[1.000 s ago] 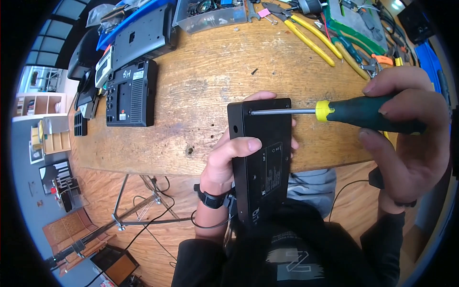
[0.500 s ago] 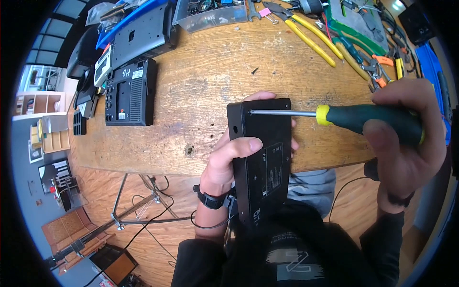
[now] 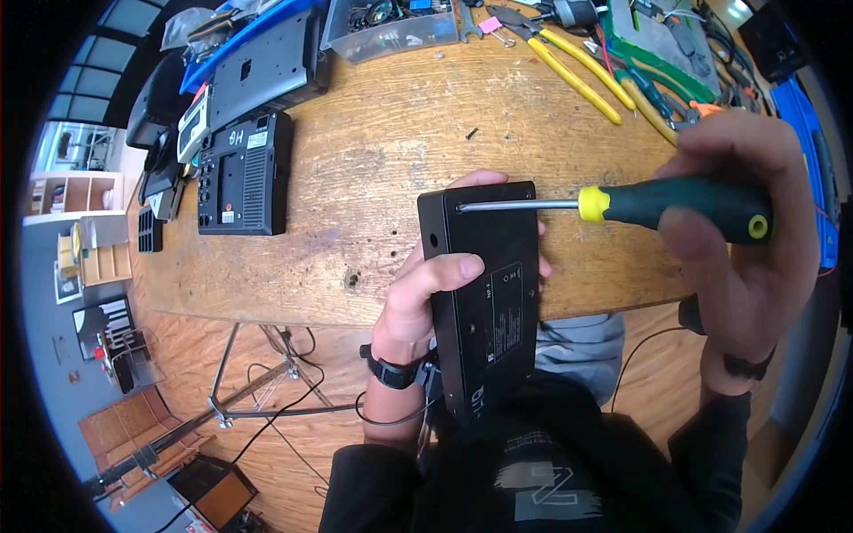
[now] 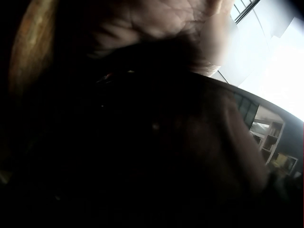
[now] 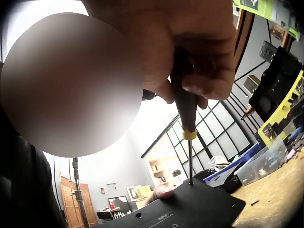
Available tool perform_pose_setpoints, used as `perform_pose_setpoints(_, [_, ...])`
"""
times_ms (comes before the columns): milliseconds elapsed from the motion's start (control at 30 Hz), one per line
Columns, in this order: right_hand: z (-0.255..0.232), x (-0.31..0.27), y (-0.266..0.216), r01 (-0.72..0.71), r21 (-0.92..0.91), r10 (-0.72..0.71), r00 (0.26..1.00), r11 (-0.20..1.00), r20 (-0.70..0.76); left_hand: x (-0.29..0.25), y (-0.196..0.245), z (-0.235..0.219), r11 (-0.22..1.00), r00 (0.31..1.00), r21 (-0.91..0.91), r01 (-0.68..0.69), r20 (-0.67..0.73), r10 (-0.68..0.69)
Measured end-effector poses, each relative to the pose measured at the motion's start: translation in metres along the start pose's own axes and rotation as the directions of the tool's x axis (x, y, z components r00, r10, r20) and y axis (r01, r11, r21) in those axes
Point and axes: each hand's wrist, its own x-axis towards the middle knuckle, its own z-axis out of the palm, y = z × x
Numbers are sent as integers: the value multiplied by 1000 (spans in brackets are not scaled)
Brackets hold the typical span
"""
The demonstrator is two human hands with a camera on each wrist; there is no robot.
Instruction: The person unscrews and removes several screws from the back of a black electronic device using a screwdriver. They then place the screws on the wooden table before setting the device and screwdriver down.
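A flat black device case [image 3: 475, 244] with a printed label is held on edge over the table's near side. My left hand [image 3: 413, 298] grips it, thumb across the label face and fingers behind. My right hand [image 3: 746, 258] holds a screwdriver [image 3: 702, 206] by its dark green handle with a yellow collar. The metal shaft runs left to a hole near the case's upper corner, its tip right at that hole. In the right wrist view the screwdriver [image 5: 189, 114] stands upright on the case [image 5: 199, 209]. The left wrist view is mostly dark.
A small dark screw [image 3: 472, 133] lies on the wooden table [image 3: 355, 178]. At the left stand a black device [image 3: 244, 178] and a larger black panel [image 3: 267, 71]. Behind are a clear parts bin [image 3: 391, 31], yellow-handled pliers [image 3: 582, 75] and a green tray [image 3: 662, 49] amid tools.
My right hand has changed its hold and turned the screwdriver handle, whose yellow-ringed end now shows. Case and screwdriver have shifted slightly left; the left hand keeps its grip.
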Motion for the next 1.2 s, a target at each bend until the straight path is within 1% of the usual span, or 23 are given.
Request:
perform_pose_setpoints(33, [7, 6, -4, -11, 107, 16, 999, 994, -40, 0, 0, 0, 1000, 1000, 4, -6, -9, 6])
perform_pose_setpoints(100, [9, 11, -6, 34, 132, -27, 998, 991, -57, 1, 0, 1, 1000, 999, 7, -18, -28, 18])
perform_pose_setpoints(133, [5, 12, -6, 89, 50, -88, 996, 995, -33, 1, -1, 0, 1000, 1000, 9, -16, -15, 16])
perform_pose_setpoints(200, [-5, 13, -7, 144, -55, -141, 989, 988, 49, 0, -1, -2, 1000, 1000, 17, -10, 14, 9])
perform_pose_setpoints(233, [-12, 12, -6, 144, -79, -136, 985, 986, 102, 0, -1, -2, 1000, 1000, 18, -8, 13, 8])
perform_pose_setpoints(333, [-3, 4, -8, 2, -107, 1, 1000, 994, 30, 0, -1, -2, 1000, 1000, 18, -4, 10, 4])
perform_pose_setpoints(367, [6, 5, -11, -69, -54, 68, 997, 996, -32, 0, 0, -2, 1000, 1000, 18, -4, 10, 4])
perform_pose_setpoints(433, [9, 8, -11, -51, 10, 51, 996, 999, -67, 0, 1, -2, 999, 1000, 29, -13, 13, 13])
perform_pose_setpoints(467, [7, 13, -7, 31, 17, -30, 999, 999, -43, 0, 1, -3, 999, 1000, 37, -17, 15, 17])
perform_pose_setpoints(533, [-2, 13, -4, 132, -14, -131, 991, 991, 30, 1, 0, -4, 999, 1000, 44, -18, 19, 17])
perform_pose_setpoints(567, [-8, 12, -2, 153, -53, -148, 986, 987, 79, 1, 0, -3, 999, 1000, 45, -14, 21, 13])
perform_pose_setpoints(633, [-10, 8, -3, 111, -124, -102, 991, 986, 82, 1, 0, -2, 999, 1000, 42, -11, 18, 10])
perform_pose_setpoints(667, [-4, 5, -5, 46, -153, -41, 999, 987, 34, 0, 0, -2, 999, 1000, 38, -11, 13, 10])
perform_pose_setpoints(733, [8, 4, -8, -44, -25, 43, 997, 999, -62, -1, 1, 0, 999, 1000, 30, -12, -6, 12])
perform_pose_setpoints(767, [16, 7, -10, -59, 130, 73, 992, 990, -103, -2, 0, 1, 1000, 1000, 25, -15, -22, 15])
perform_pose_setpoints(833, [15, 9, -9, -22, 179, 36, 996, 984, -81, -3, 0, 1, 999, 999, 25, -21, -29, 22])
perform_pose_setpoints(867, [5, 9, -4, 30, 74, -29, 999, 997, -17, -2, -1, 0, 999, 1000, 30, -23, -17, 24])
perform_pose_setpoints(933, [2, 7, -1, 60, -54, -61, 998, 997, -13, -2, -1, 0, 999, 1000, 31, -20, -8, 20])
perform_pose_setpoints(967, [9, 5, 2, 33, -79, -40, 996, 996, -77, -2, 0, 1, 999, 1000, 27, -18, -10, 18])
perform_pose_setpoints(1033, [14, 6, -1, -62, -18, 58, 986, 998, -156, -3, -1, 1, 998, 1000, 54, -14, -27, 15])
perform_pose_setpoints(1100, [16, 13, -1, -185, 160, 212, 961, 970, -175, -1, -3, 0, 993, 998, 117, -19, -56, 26])
perform_pose_setpoints(1167, [15, 15, 9, -295, 355, 379, 905, 887, -195, -1, -2, 0, 994, 998, 109, -25, -55, 31])
perform_pose_setpoints(1200, [13, 15, 19, -315, 456, 434, 882, 833, -185, -1, -2, 0, 994, 998, 101, -29, -52, 34])
